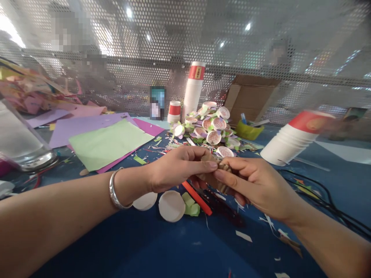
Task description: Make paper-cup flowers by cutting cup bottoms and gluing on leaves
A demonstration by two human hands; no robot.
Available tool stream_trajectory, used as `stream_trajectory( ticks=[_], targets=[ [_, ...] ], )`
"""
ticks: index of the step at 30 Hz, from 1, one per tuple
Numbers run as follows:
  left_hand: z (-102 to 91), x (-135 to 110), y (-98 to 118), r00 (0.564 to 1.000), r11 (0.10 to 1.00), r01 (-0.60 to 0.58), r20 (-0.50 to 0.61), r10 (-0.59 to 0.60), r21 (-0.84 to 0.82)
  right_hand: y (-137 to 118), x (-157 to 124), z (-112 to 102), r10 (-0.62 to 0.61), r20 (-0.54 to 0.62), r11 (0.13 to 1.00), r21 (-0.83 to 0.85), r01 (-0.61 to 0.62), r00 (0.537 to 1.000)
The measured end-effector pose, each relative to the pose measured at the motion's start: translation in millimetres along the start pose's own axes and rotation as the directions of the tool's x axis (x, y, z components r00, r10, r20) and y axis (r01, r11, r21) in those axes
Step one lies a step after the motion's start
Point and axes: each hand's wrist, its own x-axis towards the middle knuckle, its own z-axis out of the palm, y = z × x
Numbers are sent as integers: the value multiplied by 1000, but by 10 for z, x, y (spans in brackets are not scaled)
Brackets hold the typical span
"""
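Note:
My left hand (185, 166) and my right hand (252, 183) meet above the middle of the blue table. Between their pinched fingertips is a small brown piece with a ridged edge (223, 173), partly covered by the fingers; its kind is not clear. Below the hands lie two white paper discs (172, 206), some light green paper pieces (191, 204) and an orange-red stick (198, 199). Dark items beside the stick are shadowed and hard to make out. Just behind the hands rises a pile of cut cup bottoms (213, 137) with green and purple paper tabs.
Coloured paper sheets (107, 143) lie at left near a clear container (21, 135). Stacked paper cups (193, 92) stand behind the pile; another cup stack (298, 137) leans at right. Black cables (321, 189), a yellow-green holder (249, 130), cardboard (249, 96) and paper scraps surround the hands.

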Motion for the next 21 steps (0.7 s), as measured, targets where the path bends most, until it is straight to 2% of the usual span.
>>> stream_trajectory(
  ticks=[4, 10, 13, 18, 21],
  targets=[
    [61, -13, -8, 996, 998, 7, -94, -14, -69, -37, 18, 43, -65, -101, 997, -38, 62, 993],
    [105, -3, -23, 977, 960, 76, -170, -125, -269, -42, 15, 99, -195, -169, 979, -96, 181, 966],
    [59, 23, -13, 978, 947, 77, -161, -133, -312, -18, -9, 105, -253, -235, 962, -161, 220, 938],
    [-45, 44, 5, 991, 970, 43, -114, -72, -241, 5, -11, 90, -193, -214, 977, -132, 167, 958],
    [-58, 48, 7, 995, 974, 6, -92, -27, -226, 14, 12, 76, -190, -234, 977, -141, 160, 953]
  ],
)
